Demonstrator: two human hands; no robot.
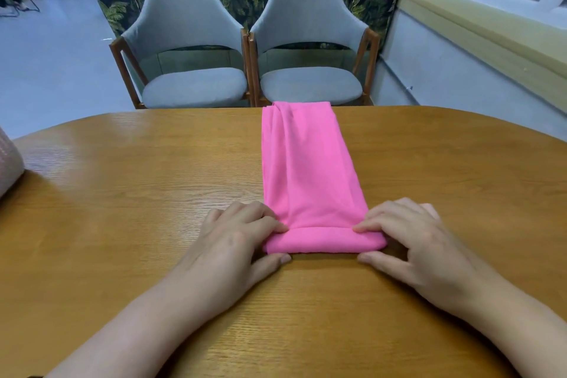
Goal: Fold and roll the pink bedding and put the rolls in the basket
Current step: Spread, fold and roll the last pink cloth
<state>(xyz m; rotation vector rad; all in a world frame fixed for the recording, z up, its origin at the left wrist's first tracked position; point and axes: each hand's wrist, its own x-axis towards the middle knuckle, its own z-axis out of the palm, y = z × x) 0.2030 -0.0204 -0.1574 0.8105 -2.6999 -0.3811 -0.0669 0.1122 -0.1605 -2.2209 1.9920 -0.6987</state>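
Our left hand [242, 233] and right hand [408, 236] pinch the small roll at the near end of the pink bedding [303, 169] on the tabletop [122, 193]. If one hand rolls faster, the roll may go crooked. We see no basket.

Bare forearms, no sleeves; left hand [237, 235], right hand [409, 238]

I see the folded bedding strip [302, 169] lying on the table [122, 193], running from its far edge to my hands; its near end is rolled between my left hand [236, 236] and right hand [411, 239]. Two chairs [196, 70] stand side by side behind the table.
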